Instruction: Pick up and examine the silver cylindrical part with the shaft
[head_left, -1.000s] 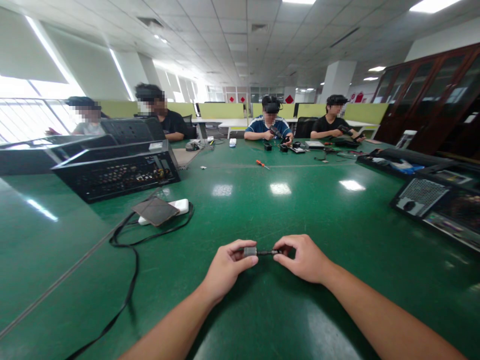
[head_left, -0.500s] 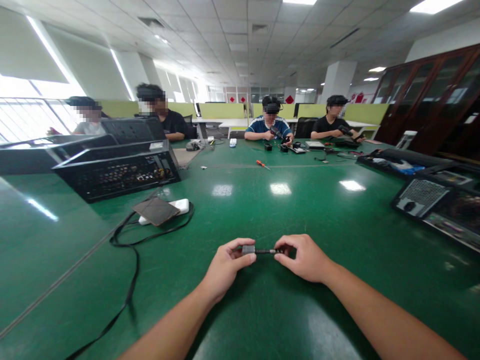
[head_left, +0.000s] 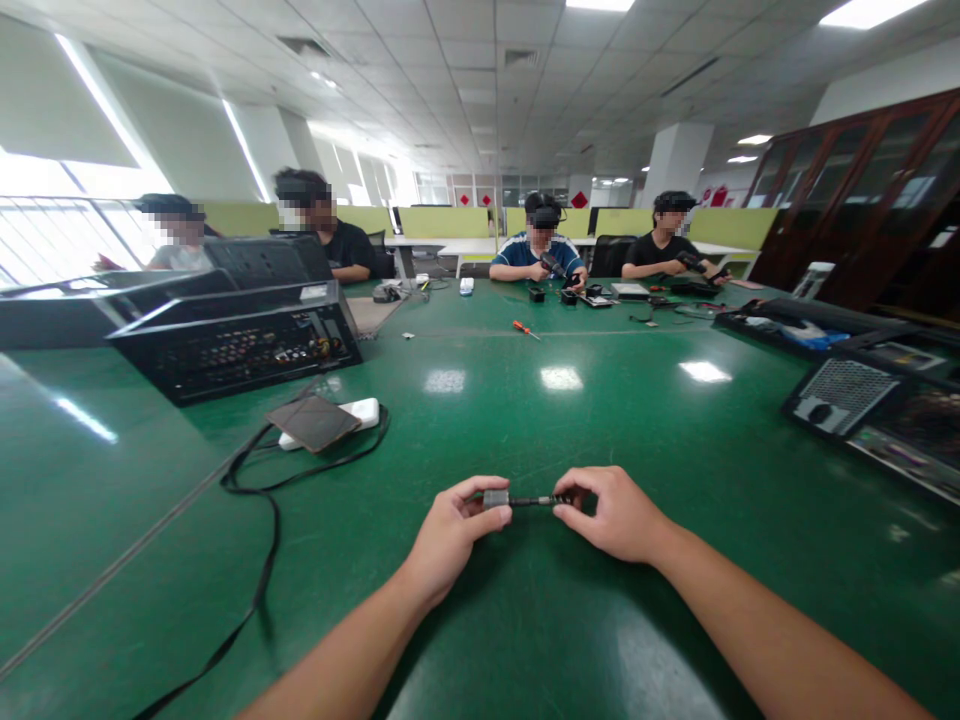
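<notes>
My left hand [head_left: 450,535] is closed, its thumb and fingers pinching a small grey block [head_left: 496,498]. From that block a thin dark rod [head_left: 529,501] runs to the right, with a lighter band near its far end. There my right hand [head_left: 616,515] is closed on a dark, ridged end piece [head_left: 562,498] that looks like a coil. The fingers partly cover this end, so I cannot tell its exact kind. Both hands hold the part level, just above the green table [head_left: 480,430].
On the left stand an open black computer case [head_left: 247,345] and a white adapter [head_left: 364,412] beside a brown flat piece [head_left: 313,422] and a black cable [head_left: 274,545]. An orange screwdriver [head_left: 523,328] lies farther off. Another computer case [head_left: 847,395] is at right. Several people sit across the table.
My right hand has shifted slightly to the right, and a little more of the ridged end shows at its fingertips. My left hand has hardly moved.
</notes>
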